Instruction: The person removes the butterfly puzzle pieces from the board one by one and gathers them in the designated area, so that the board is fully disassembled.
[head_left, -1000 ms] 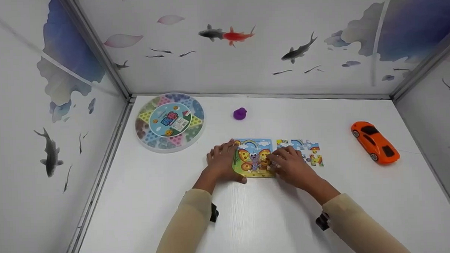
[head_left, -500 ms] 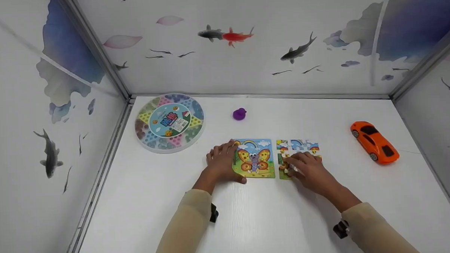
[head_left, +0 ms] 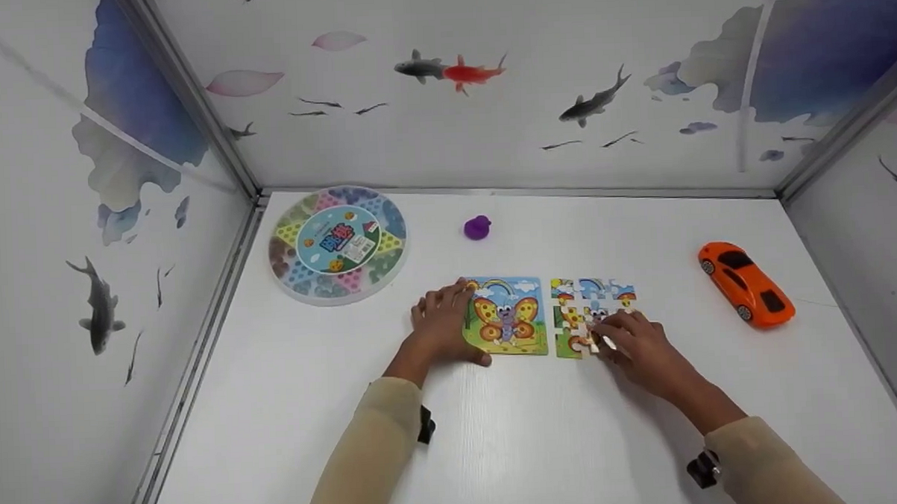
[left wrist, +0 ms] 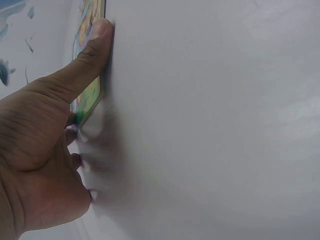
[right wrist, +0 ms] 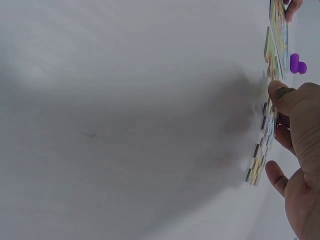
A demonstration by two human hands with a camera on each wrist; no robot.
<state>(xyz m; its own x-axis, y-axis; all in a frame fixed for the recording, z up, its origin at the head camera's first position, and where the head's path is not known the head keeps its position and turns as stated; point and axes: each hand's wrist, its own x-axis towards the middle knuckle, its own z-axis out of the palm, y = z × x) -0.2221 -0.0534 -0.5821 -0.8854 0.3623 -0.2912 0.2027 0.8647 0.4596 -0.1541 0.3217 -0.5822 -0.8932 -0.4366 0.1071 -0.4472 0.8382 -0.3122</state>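
Note:
My left hand rests at the left edge of a square butterfly picture board. Its thumb lies straight along the board's near edge, and the other fingers spread by the left side, some touching the table. To the right of the board lie loosely arranged jigsaw pieces with matching artwork. Over their near middle part, my right hand pinches a small jigsaw piece between thumb and fingers; the hand mostly covers it. In the right wrist view, the thumb reaches the row of pieces.
A purple rubber duck stands behind the board. At the back left lies a round Chinese checkers box. An orange toy car is on the right. Walls with fish prints enclose the white table.
My right hand has moved right from the picture board's edge, across the jigsaw pieces to their near middle part, uncovering the left column. My left hand stays put.

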